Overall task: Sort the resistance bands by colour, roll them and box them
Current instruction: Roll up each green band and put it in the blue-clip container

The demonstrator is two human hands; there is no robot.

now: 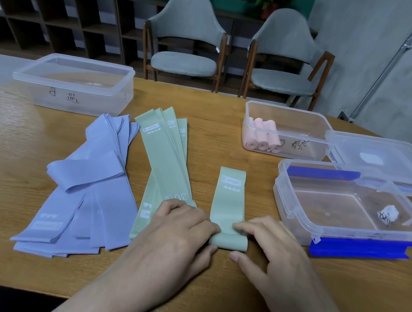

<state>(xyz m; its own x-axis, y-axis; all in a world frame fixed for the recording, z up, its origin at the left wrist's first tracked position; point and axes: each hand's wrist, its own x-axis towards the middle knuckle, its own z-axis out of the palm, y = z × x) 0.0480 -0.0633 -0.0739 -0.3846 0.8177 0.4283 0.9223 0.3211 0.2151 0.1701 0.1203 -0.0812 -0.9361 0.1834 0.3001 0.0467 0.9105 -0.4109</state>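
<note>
Single view, head-worn wide-angle camera. Looks forward and down across the desk (206,289) from the person's seat at its near edge. Both hands sit close below the lens, low centre of frame. Far edge of desk, two chairs (187,43) and the back wall fill the upper frame; edges bow.

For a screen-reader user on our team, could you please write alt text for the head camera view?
Both hands, left hand and right hand, roll a green band from its near end on a wooden table. Flat green bands and lilac bands lie left; pink rolls fill one clear box.
</note>
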